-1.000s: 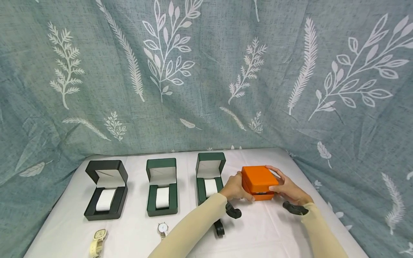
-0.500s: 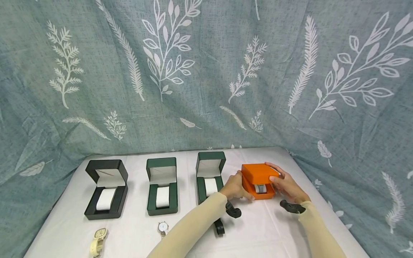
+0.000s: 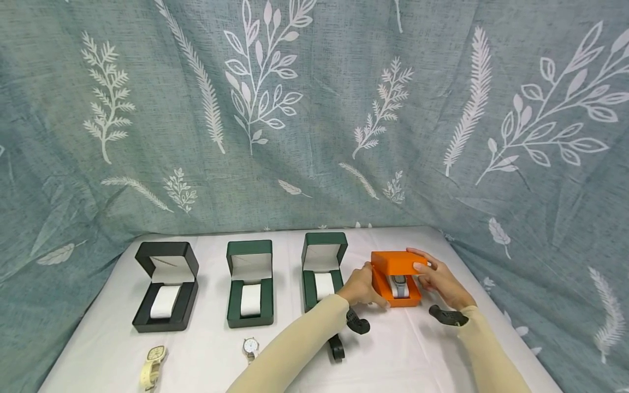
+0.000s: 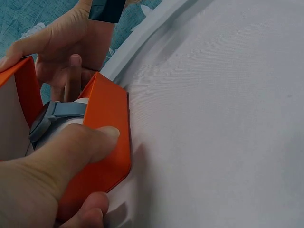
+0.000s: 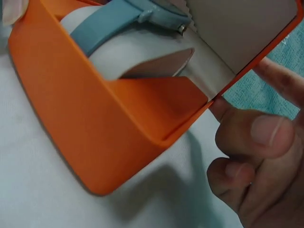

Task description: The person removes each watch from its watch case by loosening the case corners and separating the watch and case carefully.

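An orange watch box (image 3: 409, 302) stands at the right of the table, its lid (image 3: 399, 263) partly raised. Inside, a watch with a blue-grey strap (image 5: 107, 26) wraps a white cushion (image 5: 118, 52). My left hand (image 3: 361, 286) grips the box's base from the left, the thumb pressed on its front wall in the left wrist view. From the right, my right hand (image 3: 444, 284) holds the lid between thumb and fingers. In the right wrist view, some right-hand fingers (image 5: 273, 135) are beside the hinge side. The watch dial is partly hidden under the lid.
Left of the orange box stand two green watch boxes (image 3: 249, 322) (image 3: 309, 289) and a black one (image 3: 159, 327), all with raised lids and white cushions. A cream watch (image 3: 153, 363), a silver watch (image 3: 250, 346) and a black strap (image 3: 336, 347) lie in front. Behind hangs a patterned curtain (image 3: 314, 136).
The orange lid has risen from nearly closed, and the blue-grey watch inside has come into sight. My right hand moved with the lid; my left hand stays on the base.
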`<state>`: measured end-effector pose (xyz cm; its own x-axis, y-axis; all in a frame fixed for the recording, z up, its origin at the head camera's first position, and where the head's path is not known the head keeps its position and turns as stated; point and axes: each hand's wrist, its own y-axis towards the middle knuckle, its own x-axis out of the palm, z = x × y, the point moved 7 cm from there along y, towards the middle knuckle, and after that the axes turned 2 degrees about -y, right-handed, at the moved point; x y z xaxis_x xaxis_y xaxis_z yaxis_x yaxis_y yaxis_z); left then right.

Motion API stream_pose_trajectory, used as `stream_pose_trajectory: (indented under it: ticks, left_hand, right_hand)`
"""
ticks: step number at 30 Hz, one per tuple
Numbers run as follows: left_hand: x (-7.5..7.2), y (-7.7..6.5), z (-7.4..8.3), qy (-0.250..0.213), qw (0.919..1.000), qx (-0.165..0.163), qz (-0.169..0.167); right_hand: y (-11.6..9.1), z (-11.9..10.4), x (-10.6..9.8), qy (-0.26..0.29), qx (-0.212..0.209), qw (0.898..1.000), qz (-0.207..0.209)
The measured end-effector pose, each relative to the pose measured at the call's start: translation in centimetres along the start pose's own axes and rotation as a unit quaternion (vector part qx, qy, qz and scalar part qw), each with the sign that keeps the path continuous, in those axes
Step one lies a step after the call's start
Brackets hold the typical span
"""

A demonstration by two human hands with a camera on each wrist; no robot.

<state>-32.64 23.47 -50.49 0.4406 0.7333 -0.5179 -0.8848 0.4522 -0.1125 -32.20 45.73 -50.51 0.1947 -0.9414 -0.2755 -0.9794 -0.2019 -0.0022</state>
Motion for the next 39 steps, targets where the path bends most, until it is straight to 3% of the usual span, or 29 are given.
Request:
stream_pose_trajectory:
  ticks: [10, 20, 24, 34, 39]
  left_hand:
    - [-0.1, 0.0, -0.1, 0.014, 0.9998, 0.011, 0.001]
    - [0.0, 0.1, -0.2, 0.013, 0.9994, 0.032, -0.002]
    - [-0.1, 0.3, -0.1, 0.022, 0.9989, 0.041, 0.003]
    - [-0.1, 0.4, -0.2, 0.029, 0.9987, 0.043, 0.003]
    - [-0.1, 0.3, -0.1, 0.016, 0.9990, 0.042, 0.003]
  right_hand:
    - [0.9, -0.8, -0.4, -0.055, 0.044, 0.996, 0.045]
    - [1.4, -1.6, -0.2, -0.075, 0.109, 0.987, 0.093]
    - [1.4, -1.7, -0.1, -0.066, 0.129, 0.984, 0.100]
    - [1.0, -0.4, -0.2, 0.029, 0.136, 0.989, 0.052]
    - [0.9, -0.3, -0.5, 0.022, 0.144, 0.987, 0.068]
